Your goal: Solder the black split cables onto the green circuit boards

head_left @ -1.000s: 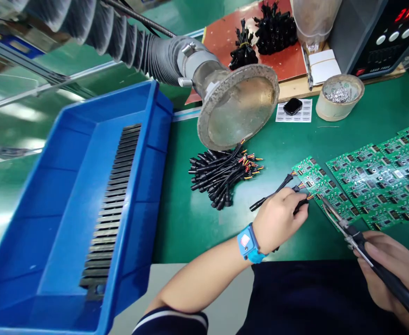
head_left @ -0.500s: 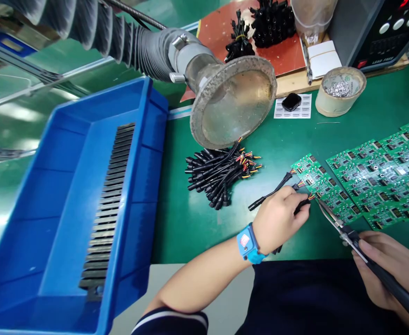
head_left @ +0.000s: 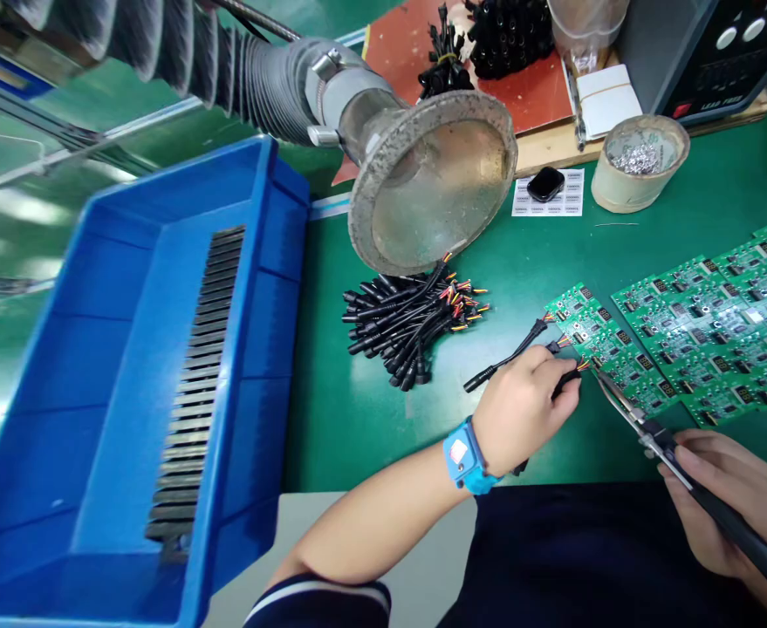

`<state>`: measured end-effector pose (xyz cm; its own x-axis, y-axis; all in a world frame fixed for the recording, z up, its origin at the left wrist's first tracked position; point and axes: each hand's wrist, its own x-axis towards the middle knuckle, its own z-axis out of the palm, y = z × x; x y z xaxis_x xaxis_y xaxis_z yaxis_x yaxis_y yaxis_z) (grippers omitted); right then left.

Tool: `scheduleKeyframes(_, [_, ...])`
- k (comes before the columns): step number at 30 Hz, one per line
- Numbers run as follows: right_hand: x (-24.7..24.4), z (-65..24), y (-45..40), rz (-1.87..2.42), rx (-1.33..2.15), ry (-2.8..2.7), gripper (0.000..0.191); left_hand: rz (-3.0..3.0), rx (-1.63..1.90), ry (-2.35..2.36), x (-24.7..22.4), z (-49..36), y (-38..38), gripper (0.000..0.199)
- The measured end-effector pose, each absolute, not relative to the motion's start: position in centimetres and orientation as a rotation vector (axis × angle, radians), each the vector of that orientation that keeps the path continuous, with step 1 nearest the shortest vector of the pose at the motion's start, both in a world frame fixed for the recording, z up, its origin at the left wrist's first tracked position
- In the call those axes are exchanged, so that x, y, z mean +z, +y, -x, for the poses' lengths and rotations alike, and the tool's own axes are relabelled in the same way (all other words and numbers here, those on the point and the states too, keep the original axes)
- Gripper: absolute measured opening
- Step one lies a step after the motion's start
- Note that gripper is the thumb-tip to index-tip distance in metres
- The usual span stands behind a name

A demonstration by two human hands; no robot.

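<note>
My left hand [head_left: 525, 403], with a blue strap around the wrist, pinches a black cable [head_left: 567, 378] whose coloured wire ends meet the edge of a narrow green circuit board [head_left: 609, 344]. In my right hand [head_left: 727, 497] is a soldering iron [head_left: 666, 447], a thin metal tube running along it. Its tip is at the board's edge, by those wire ends; whether it touches them I cannot tell. Farther up the same edge, another black cable [head_left: 507, 356] has its wires at the board. A pile of loose black cables [head_left: 402, 327] lies to the left.
A wide fume extractor hood [head_left: 441, 192] hangs over the pile. Left stands a blue bin [head_left: 118, 349] with a slotted black strip. More circuit boards [head_left: 716, 323] lie right. Behind are a solder-filled roll core [head_left: 638, 166], a smartwatch [head_left: 545, 184] and a soldering station [head_left: 703, 61].
The whole view has shifted slightly. Both hands, the cable and the soldering iron keep nearly the same position against the board.
</note>
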<state>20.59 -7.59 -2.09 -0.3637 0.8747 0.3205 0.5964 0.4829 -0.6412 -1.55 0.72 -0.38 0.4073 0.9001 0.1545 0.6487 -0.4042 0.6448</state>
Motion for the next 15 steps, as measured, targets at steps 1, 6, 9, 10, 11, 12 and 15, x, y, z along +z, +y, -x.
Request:
scheduleKeyframes(1, [-2.08,-20.57,-7.62,1.212,0.564,-2.097,0.019,-2.176,0.678,1.318,-0.36,1.55,0.73,0.021])
scheduleKeyframes(6, [-2.0,-20.42,-7.5,1.216,0.553,-2.104,0.014,-2.175,0.673,1.319,-0.23,1.55,0.75,0.021])
scheduleKeyframes(9, [-1.94,-20.4,-7.33,1.183,0.549,-2.097,0.022,-2.181,0.665,1.319,-0.24,1.52,0.75,0.021])
scheduleKeyframes(10, [-1.92,-20.4,-7.29,1.163,0.542,-2.093,0.027,-2.183,0.663,1.321,-0.25,1.52,0.75,0.021])
scheduleKeyframes(11, [-1.92,-20.41,-7.26,1.141,0.534,-2.094,0.033,-2.187,0.661,1.322,-0.26,1.51,0.77,0.021])
scheduleKeyframes(12, [-1.92,-20.43,-7.24,1.118,0.527,-2.098,0.037,-2.19,0.657,1.323,-0.25,1.51,0.78,0.021])
scheduleKeyframes(15, [-1.94,-20.48,-7.23,1.104,0.539,-2.094,0.04,-2.197,0.652,1.325,-0.2,1.53,0.8,0.021])
